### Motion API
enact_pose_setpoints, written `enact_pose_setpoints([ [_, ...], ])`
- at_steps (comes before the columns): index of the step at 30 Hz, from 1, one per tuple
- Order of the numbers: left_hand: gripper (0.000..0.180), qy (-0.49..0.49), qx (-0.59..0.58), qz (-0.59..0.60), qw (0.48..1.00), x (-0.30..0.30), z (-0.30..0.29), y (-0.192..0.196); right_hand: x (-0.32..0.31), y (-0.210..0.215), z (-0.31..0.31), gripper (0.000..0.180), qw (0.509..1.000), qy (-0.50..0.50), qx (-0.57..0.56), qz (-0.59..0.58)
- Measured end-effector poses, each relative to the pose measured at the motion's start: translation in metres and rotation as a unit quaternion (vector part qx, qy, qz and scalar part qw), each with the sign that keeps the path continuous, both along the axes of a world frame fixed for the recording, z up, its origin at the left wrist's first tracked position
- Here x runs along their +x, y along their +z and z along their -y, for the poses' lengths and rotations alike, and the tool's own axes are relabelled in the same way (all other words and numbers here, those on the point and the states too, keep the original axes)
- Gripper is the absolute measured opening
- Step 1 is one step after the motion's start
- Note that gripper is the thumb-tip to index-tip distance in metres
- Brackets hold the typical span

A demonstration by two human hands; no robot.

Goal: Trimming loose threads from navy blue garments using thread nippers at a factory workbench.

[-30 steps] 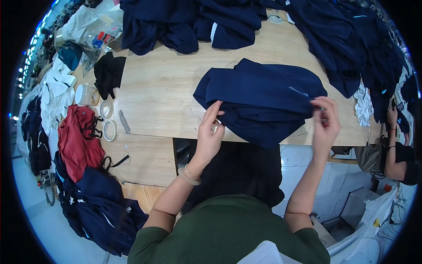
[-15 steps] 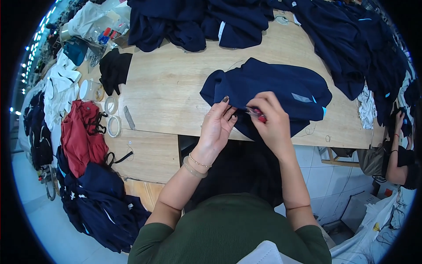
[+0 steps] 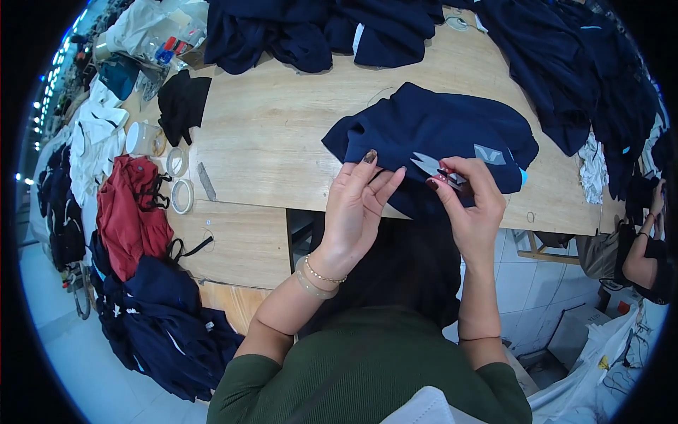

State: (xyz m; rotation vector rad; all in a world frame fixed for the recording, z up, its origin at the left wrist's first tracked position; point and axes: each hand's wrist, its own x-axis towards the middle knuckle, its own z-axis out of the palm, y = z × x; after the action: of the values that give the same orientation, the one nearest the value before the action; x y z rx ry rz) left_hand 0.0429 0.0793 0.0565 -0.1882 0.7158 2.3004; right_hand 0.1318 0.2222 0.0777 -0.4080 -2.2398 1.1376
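Out comes our right hand, farther from our left hand than half a second ago, and its snips now show bright over the cloth. Nearest us, a ribbed green shirt. Then our left hand, half-curled at the cloth's near edge; whether it pinches, we can't tell. Our right grips the red-and-steel snips, thin pointed blades parted and aimed left. Smooth navy, that cloth, rumpled into a long mound with a shiny grey patch, lying right at the table's near edge. Pale wood grain runs wide leftward to the round rings, room to move there. Farther off, soft navy heaps line the far side.
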Motion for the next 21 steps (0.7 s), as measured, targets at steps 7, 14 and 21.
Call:
enact_pose_setpoints([
  [7, 0.01, 0.002, 0.003, -0.007, 1.0, 0.003, -0.002, 0.002, -0.009, 0.003, 0.005, 0.023, 0.998, -0.001, 0.057, -0.028],
  [14, 0.009, 0.0, -0.015, -0.001, 1.0, 0.004, -0.003, 0.004, -0.015, 0.004, 0.005, 0.024, 0.995, 0.002, 0.098, -0.029],
  [21, 0.011, 0.0, -0.015, -0.003, 1.0, 0.001, -0.001, 0.005, -0.009, 0.001, 0.001, 0.027, 0.992, 0.0, 0.119, -0.048],
])
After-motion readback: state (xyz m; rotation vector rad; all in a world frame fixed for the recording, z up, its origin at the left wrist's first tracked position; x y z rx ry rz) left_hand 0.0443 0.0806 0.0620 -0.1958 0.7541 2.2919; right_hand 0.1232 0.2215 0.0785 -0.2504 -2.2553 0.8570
